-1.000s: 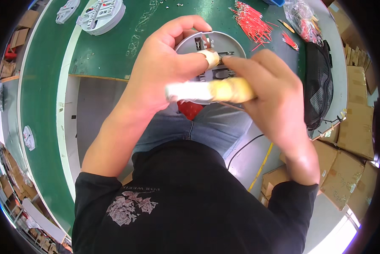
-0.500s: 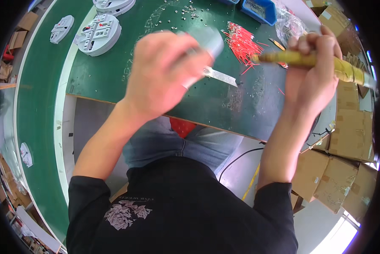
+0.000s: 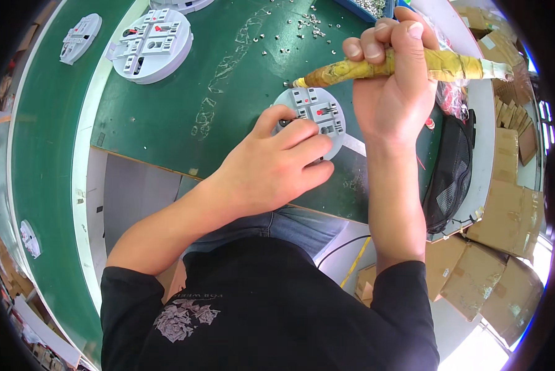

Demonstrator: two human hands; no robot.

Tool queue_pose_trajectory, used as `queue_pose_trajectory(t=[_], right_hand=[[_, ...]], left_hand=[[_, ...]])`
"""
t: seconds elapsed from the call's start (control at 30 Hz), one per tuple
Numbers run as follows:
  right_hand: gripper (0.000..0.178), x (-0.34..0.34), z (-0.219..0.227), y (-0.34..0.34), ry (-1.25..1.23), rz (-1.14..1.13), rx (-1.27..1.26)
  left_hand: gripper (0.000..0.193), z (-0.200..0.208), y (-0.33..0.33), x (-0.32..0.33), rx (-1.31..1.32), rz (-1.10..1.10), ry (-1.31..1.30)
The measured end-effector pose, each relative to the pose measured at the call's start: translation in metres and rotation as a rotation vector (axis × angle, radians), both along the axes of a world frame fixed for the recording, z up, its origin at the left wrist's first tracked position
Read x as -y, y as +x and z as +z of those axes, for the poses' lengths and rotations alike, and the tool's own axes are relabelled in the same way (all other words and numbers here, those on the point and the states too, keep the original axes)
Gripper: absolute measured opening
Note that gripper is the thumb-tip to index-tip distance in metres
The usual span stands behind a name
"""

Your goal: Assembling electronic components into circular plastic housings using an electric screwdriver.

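Disc (image 3: 319, 113) on table (image 3: 166, 117), left hand (image 3: 276, 162) clasping it. Right hand (image 3: 392, 93) grips tool (image 3: 338, 73), tip near disc's far rim. Risk: low slant could make tip skid, scratching disc.

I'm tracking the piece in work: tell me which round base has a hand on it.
The grey round base under the left hand, which covers part of its face. The other bases, all farther left, have no hand on them.

Black mesh bag (image 3: 452, 179), cardboard boxes (image 3: 503, 213)
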State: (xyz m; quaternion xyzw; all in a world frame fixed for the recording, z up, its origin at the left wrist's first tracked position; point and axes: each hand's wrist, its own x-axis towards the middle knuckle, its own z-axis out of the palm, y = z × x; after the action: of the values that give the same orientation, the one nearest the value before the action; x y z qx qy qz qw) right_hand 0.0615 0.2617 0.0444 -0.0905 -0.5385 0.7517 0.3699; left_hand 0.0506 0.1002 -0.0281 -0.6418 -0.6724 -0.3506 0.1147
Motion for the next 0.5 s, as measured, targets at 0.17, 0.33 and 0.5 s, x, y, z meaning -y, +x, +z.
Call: queue_pose_trajectory(t=[0.17,0.33,0.5], right_hand=[[0.022,0.001,0.001,-0.001,0.001,-0.013,-0.008],[0.022,0.009,0.02,-0.003,-0.038,-0.143,-0.03],[0.02,-0.026,0.015,0.021,-0.102,0.291,-0.24]], left_hand=[[0.006,0.001,0.0,-0.001,0.078,-0.016,0.0],[0.011,0.007,-0.004,0.002,0.239,-0.042,0.093],[0.027,0.02,-0.02,0.015,0.387,0.376,0.153]])
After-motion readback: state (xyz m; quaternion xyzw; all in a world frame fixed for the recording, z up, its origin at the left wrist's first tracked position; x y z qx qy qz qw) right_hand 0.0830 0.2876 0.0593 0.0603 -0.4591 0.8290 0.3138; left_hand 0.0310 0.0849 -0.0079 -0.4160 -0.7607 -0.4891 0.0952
